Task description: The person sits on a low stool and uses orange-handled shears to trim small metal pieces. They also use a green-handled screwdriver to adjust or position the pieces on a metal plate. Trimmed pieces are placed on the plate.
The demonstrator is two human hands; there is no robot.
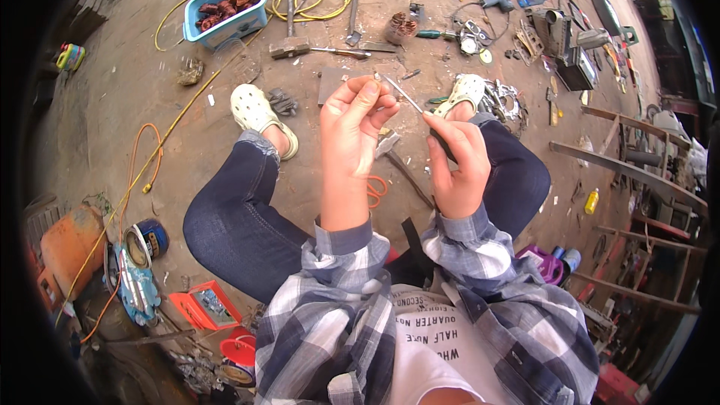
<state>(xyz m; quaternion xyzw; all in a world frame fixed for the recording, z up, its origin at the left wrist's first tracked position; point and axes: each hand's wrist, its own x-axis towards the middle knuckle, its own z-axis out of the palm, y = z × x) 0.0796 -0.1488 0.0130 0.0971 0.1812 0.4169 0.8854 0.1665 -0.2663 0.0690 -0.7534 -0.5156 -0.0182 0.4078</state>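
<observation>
My left hand (352, 120) is raised in the middle, its thumb and forefinger pinched on a small pale piece (377, 76) too small to name. The other fingers curl in toward the palm. In my right hand (459, 165) is a screwdriver (406, 95), its dark handle mostly hidden in the grip. Its thin metal shaft slants up and left, with the tip close beside the small piece; I cannot tell whether they touch. Below the hands a hammer (388, 142) lies on the ground between my legs. A flat metal plate (331, 87) is partly hidden behind my left hand.
Ahead lie a sledgehammer (289, 47), a clear container of copper-coloured pieces (403, 27) and a blue tub (257, 24) of reddish scrap. A yellow hose (298, 19) coils behind. Metal parts (504, 101) lie by my right shoe. A metal frame (630, 172) stands right, a red box (204, 305) lower left.
</observation>
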